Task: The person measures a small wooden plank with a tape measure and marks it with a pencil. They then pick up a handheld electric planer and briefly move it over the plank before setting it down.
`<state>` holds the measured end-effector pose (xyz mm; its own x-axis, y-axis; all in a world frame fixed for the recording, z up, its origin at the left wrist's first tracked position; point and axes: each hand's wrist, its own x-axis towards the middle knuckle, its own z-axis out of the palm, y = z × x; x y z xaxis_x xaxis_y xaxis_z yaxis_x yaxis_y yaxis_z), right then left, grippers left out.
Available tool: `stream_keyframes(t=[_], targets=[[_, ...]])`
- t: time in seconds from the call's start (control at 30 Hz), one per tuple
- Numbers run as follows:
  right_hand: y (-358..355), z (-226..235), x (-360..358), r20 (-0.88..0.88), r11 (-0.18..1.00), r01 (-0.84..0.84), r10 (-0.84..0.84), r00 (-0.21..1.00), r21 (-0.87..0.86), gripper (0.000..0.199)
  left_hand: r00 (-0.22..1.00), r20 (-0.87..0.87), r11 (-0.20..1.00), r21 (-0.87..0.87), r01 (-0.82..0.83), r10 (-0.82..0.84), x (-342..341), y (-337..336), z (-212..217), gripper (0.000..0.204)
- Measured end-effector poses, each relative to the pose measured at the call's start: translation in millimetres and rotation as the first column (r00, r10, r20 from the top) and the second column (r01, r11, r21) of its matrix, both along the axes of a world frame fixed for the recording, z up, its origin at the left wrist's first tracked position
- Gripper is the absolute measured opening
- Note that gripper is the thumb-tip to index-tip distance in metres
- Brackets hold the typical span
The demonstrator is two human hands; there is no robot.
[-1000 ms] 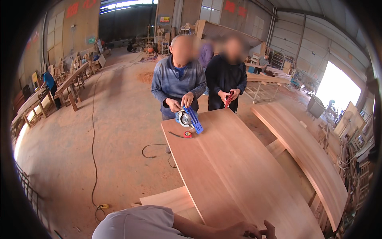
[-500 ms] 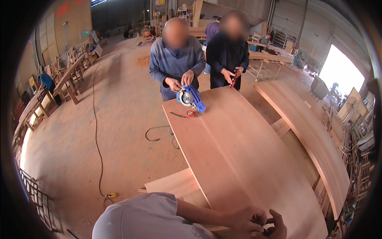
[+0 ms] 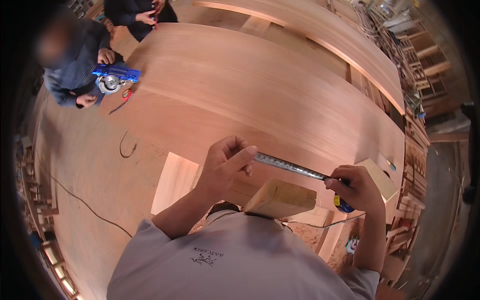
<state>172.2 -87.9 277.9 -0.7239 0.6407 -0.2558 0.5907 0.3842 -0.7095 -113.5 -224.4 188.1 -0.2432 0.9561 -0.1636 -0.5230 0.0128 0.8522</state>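
Observation:
A tape measure's silver blade (image 3: 292, 166) is drawn out in a straight line between my two hands, above a wide reddish wooden panel (image 3: 240, 82). My left hand (image 3: 225, 162) pinches the blade's free end between thumb and fingers. At the other end, my right hand (image 3: 359, 186) grips the yellow-and-blue tape case (image 3: 342, 204), its thumb by the blade's mouth. The palm covers part of the case. A thick pale wooden block (image 3: 282, 198) stands just below the blade, close to my body.
Across the panel, a person holds a blue circular saw (image 3: 114, 78) beside a red tape measure (image 3: 127, 94); another person's hands (image 3: 146, 17) hold something red. A long board (image 3: 325, 35) lies beyond the panel. A flat piece (image 3: 378, 179) rests near my right hand. A cable (image 3: 92, 210) crosses the floor.
My view has swung right and down. My hands, close together at the panel's edge before, are now apart with the tape blade stretched between them.

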Motion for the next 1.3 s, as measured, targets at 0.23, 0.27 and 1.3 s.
stream_keyframes(t=[0.23,0.27,1.3], targets=[[-4.8,-1.8,13.7,0.025,0.998,-0.055,0.055,0.998,0.027,0.026,0.993,0.011,0.992,-0.045,0.118,-0.117,4.6,-10.2,0.5,0.019],[-9.7,-0.4,13.9,0.044,0.999,-0.038,0.037,0.998,0.008,0.026,0.992,-0.019,0.991,-0.054,0.123,-0.124,5.4,-10.8,0.9,0.019],[-35.7,7.7,10.6,0.115,0.999,-0.028,0.025,0.993,0.024,0.025,0.957,-0.177,0.971,-0.100,0.216,-0.231,8.6,-26.1,2.0,0.015]])
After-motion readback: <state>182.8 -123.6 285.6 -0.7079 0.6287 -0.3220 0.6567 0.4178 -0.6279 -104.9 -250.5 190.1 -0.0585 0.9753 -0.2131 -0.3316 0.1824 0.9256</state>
